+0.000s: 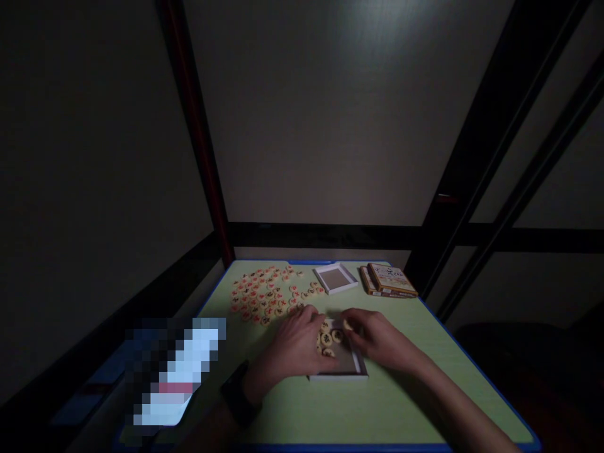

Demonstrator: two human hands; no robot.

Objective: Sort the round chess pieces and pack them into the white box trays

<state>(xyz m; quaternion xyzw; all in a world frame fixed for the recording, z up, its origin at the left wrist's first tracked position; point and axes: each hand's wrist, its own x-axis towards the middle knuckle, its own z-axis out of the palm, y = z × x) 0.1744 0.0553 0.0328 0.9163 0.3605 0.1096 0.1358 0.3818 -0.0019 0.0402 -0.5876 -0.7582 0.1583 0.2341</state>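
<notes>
Over the left part of a shallow open box [359, 363], my left hand [295, 345] curls around several round cream xiangqi pieces [326, 340]. Its thumb lies along their near side and its fingers along the far side. How far the pieces rest on the box floor is partly hidden by that hand. At the box's far right corner, my right hand [380, 336] pinches one xiangqi piece [348, 325] between thumb and fingertips. Many more xiangqi pieces [255, 296], marked in red or black, lie spread on the table to the far left.
A second shallow white-rimmed tray [336, 279] lies farther back. Two printed boxes [391, 280] are stacked at the back right. The pale green table [401, 409] has a blue edge. A lit, pixelated screen [182, 377] is at the front left. Walls stand behind and left.
</notes>
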